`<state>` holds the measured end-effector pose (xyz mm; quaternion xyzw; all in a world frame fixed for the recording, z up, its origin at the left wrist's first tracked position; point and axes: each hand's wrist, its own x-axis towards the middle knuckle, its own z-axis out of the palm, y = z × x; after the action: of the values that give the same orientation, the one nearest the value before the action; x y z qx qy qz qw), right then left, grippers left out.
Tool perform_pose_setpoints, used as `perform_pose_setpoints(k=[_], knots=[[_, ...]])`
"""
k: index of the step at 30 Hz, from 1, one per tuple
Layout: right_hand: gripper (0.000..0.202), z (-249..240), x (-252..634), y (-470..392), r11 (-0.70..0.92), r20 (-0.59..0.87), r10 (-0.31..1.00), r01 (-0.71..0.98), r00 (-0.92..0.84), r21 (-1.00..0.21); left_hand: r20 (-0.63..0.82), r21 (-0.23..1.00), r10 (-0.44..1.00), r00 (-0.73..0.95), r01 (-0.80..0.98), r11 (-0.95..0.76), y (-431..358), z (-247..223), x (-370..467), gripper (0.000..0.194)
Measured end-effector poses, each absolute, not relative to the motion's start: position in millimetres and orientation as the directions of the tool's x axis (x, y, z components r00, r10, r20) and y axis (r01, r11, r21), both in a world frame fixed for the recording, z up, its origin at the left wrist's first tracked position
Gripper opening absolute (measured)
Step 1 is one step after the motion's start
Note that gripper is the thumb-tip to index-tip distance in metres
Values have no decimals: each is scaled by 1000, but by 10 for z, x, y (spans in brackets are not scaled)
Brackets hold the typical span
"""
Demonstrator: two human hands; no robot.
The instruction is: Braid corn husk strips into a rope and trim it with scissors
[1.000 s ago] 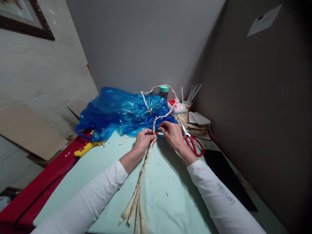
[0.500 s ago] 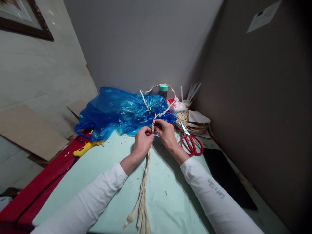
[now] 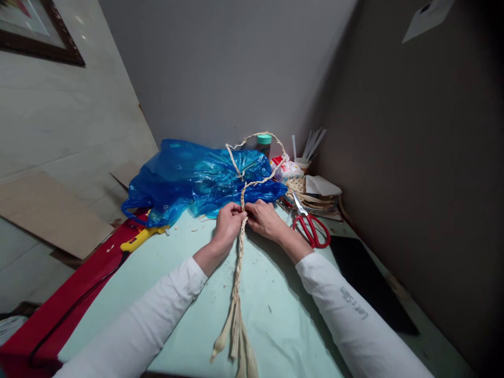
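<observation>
Mint tabletop (image 3: 287, 310), grey wall (image 3: 220, 73); left hand (image 3: 229, 224) tight on braid (image 3: 239, 260); right hand (image 3: 264, 218), grip unclear

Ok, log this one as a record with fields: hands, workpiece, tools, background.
left hand: pinching the braided cord
right hand: at the braided cord's right side, exact grip unclear
workpiece: near end fans into loose strands; far part curves beyond the hands
tools: red-handled scissors, right; yellow corded tool, left
background: blue plastic bag, teal-lidded jar

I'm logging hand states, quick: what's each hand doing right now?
Left hand: closed, pinching the braided cord.
Right hand: curled in close beside the braided cord; whether it grips anything cannot be told.
</observation>
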<state>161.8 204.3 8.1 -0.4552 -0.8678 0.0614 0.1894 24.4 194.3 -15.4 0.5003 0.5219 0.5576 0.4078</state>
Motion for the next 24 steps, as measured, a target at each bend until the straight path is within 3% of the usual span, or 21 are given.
perform_pose_setpoints(k=[10, 16, 24], knots=[[26, 118, 1678, 1971, 586, 317, 791, 797, -524, -144, 27, 991, 990, -140, -123, -44, 1865, -74, 282, 11], [25, 127, 1748, 1991, 619, 315, 759, 782, -570, -73, -12, 988, 992, -125, -151, -7, 1882, -94, 282, 11], [18, 273, 1579, 1790, 613, 275, 737, 782, -617, 111, -32, 988, 989, -145, -155, 9, 1908, -125, 251, 9]])
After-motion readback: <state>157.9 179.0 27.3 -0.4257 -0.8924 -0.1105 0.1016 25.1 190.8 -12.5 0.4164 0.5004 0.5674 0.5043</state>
